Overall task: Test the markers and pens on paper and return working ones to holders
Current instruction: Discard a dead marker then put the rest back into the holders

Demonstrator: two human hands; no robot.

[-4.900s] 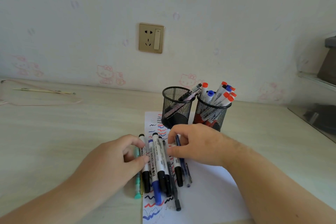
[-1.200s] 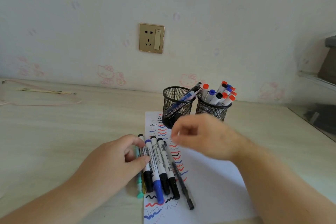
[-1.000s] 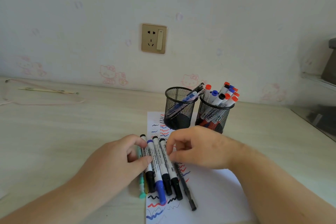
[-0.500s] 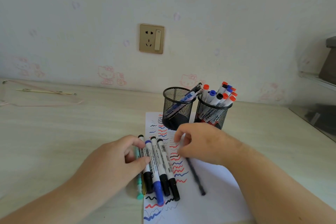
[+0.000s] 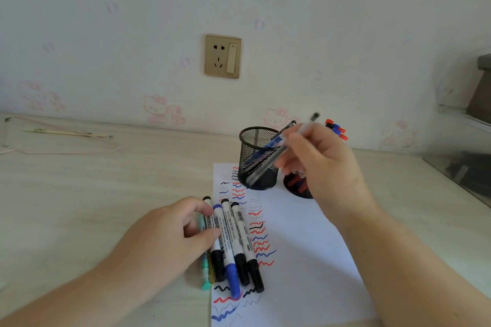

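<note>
Lifting a slim black pen [image 5: 268, 164] off the paper [image 5: 305, 247], the right hand [image 5: 318, 164] now pinches it beside the left mesh holder [image 5: 256, 159], likely returning it; the left hand [image 5: 170, 241] presses the remaining markers [image 5: 233, 241].

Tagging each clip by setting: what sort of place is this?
Probably a home desk, perhaps a child's room: pale wood-grain desktop, pink cartoon-cat wallpaper, gold wall socket, and black mesh pen holder.
</note>
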